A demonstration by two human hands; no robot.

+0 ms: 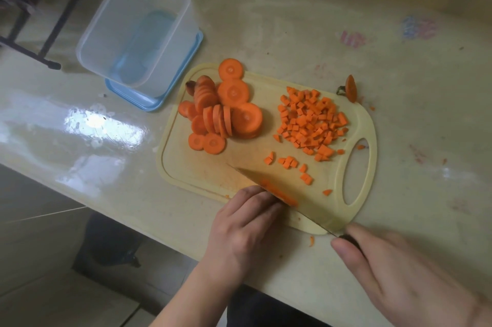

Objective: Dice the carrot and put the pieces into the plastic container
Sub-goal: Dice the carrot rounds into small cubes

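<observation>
The right hand (404,276), nearest the camera, is being closed around the dark handle of the knife (279,193), the grip narrow and wrapped on it at the counter (292,41) edge. The blade is being laid slantwise across the near side of the board (202,169), its tip toward the sliced heap. Beside it, the left hand (239,230) is being pressed down with fingers curled on a carrot strip (282,197), most of which is hidden under the fingers and the blade.

For this step to go well, the fingertips should be kept tucked back, knuckles against the flat of the blade, and the strip should be fed forward in even steps so that the cubes match those already cut. The tip is best kept low on the board while the heel is rocked down.

Farther out, a few loose dice (288,162) are lying near the blade, and the main dice pile (311,121) is heaped toward the board's handle end. The slices (223,113) are waiting at the far left of the board. Beyond them, off the board, the container (133,25) is standing on its blue lid (186,73), no carrot in it yet. A carrot top (351,88) is lying at the board's far right corner.
</observation>
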